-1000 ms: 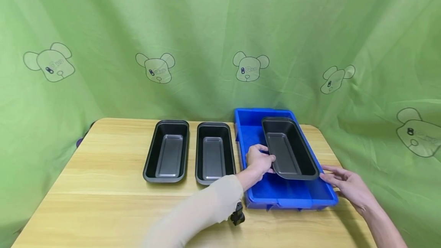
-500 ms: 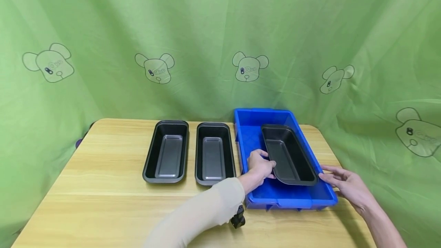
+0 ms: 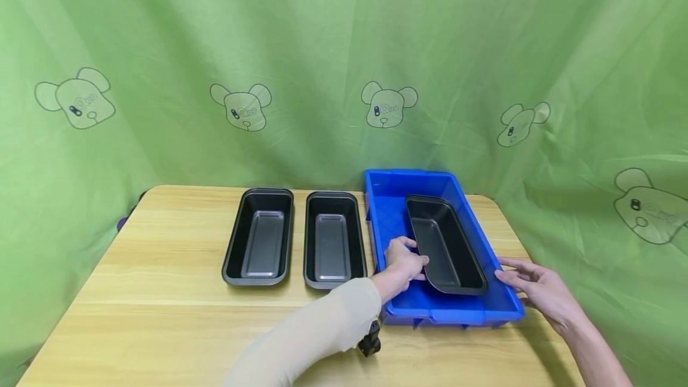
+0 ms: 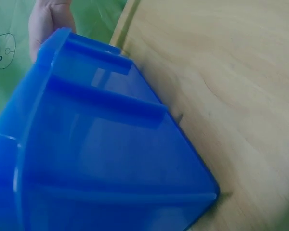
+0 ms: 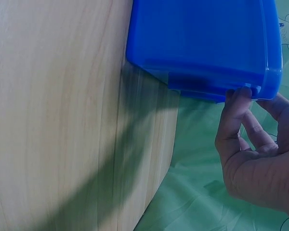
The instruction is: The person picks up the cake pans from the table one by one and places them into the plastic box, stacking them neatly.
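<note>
Nearest, short of the left fingers: a pale sleeve [image 3: 317,327], reaching forward and rightward, with a small black object [image 3: 369,342] beneath its cuff, over the desk [image 3: 161,297].

Left hand [image 3: 402,260]: fingers gripping the left long rim of the held pan [image 3: 443,249], toward its near end. Thumb lies over the rim; the other fingers are on the outer side, below it.

Right hand [image 3: 543,291]: well right of the left fingers. Fingers pinch the right rim of the tray [image 3: 448,317] near its near corner. The right wrist view shows a fingertip up under that rim and another digit behind it. A soft shadow [image 5: 106,178] falls on the desk below these fingers.

Tray, blue: sits on the desk between the two sets of fingers, its left wall beneath the left forearm, its near wall just short of the left fingers.

Held pan, dark and loaf-shaped: inside the tray, extending right and away from the left fingers, skewed so its near end points toward the right fingers. Cannot tell whether its base bears fully on the tray floor.

Left of the left fingers, upright on the desk: the second pan [image 3: 332,246], just beside the tray, then the third pan [image 3: 262,246], farther left, a narrow gap between them.

Farthest, beyond all fingers: green cloth [image 3: 317,22], hanging in folds, printed with bear outlines [image 3: 386,109].
</note>
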### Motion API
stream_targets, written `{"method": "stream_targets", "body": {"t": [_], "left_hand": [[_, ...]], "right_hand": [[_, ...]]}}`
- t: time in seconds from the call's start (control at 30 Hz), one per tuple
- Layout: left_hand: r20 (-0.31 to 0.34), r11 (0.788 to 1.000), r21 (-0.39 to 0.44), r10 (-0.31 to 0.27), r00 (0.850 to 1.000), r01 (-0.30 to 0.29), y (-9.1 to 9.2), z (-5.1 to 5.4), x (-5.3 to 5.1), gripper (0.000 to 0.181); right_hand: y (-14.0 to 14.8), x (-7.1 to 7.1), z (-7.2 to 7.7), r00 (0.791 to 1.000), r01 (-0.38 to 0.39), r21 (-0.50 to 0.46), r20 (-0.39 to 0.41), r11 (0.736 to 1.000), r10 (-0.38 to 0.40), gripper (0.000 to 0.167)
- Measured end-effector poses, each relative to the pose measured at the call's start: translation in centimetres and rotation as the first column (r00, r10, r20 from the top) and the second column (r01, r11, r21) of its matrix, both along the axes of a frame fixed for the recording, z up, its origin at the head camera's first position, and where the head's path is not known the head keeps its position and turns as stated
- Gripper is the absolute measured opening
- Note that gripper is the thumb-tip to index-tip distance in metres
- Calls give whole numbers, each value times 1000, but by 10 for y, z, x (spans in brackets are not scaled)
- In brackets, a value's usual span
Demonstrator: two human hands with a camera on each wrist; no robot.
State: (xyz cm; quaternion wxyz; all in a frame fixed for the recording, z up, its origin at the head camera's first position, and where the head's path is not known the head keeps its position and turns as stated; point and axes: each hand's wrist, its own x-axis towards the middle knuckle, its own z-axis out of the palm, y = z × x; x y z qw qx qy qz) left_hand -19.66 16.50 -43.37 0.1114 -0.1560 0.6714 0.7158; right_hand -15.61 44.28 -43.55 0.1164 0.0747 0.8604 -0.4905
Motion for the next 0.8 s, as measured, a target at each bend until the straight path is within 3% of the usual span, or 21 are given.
{"method": "stream_targets", "body": {"t": [0.23,0.53,0.8], "left_hand": [[32,999,0,-50,998,51,-4,9,7,44],[3,993,-56,-104,995,104,-14,20,12,42],[-14,992,-1,-127,992,127,-28,26,15,41]], "right_hand": [[1,0,0,1000,0,-26,-7,1000,0,34],[2,-1,1,1000,-9,-10,-7,1000,9,38],[1,0,1,1000,-7,-5,-3,1000,7,38]]}}
